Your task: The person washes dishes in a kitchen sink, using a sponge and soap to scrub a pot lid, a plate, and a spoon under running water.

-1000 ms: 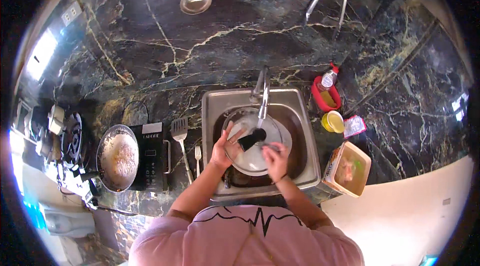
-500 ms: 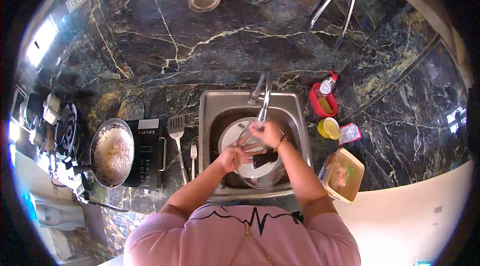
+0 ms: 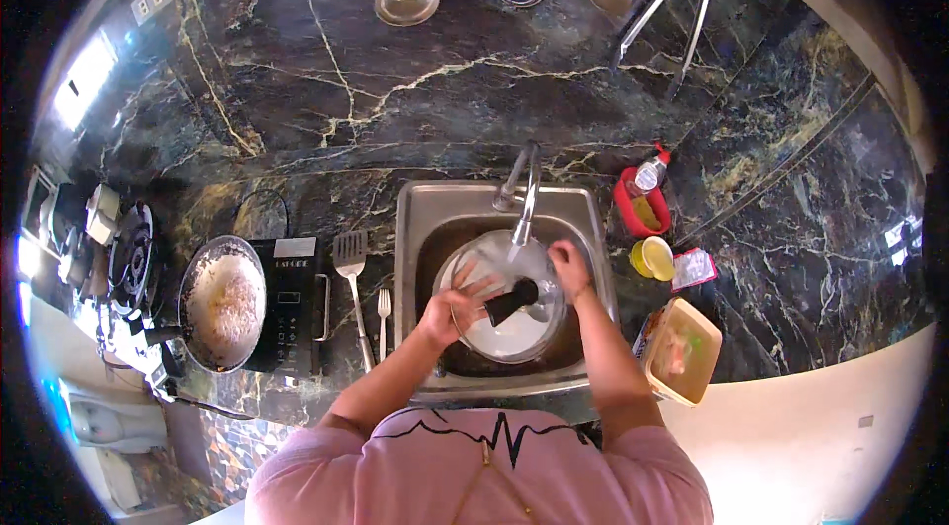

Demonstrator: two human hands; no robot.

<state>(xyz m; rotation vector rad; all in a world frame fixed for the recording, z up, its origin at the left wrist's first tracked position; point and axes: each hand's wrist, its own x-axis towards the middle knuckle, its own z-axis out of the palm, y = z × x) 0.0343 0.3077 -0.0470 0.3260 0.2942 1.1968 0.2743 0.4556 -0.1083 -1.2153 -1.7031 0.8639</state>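
A clear glass pot lid (image 3: pixel 491 337) with a black handle (image 3: pixel 512 302) is held under the faucet (image 3: pixel 526 209), over the sink (image 3: pixel 407 228). My left hand (image 3: pixel 458 307) grips its left edge, the spread fingers showing through the glass. At the right rim, my right hand (image 3: pixel 570 271) has its fingers curled against the edge; the glass partly blurs their contact. Beneath the lid, a white round plate or dish lies in the basin, seen mostly through the glass.
Left of the sink lie a slotted turner (image 3: pixel 351 258) and a fork (image 3: pixel 384 317). A frying pan (image 3: pixel 227 312) with food stands on a black cooktop (image 3: pixel 287 327). To the right are a red sponge holder (image 3: pixel 633 214), a yellow tub (image 3: pixel 652 258) and a beige container (image 3: pixel 682 352).
The lid has turned, its black handle now tilted up to the right. My right hand has moved from beneath the faucet out to the lid's right rim.
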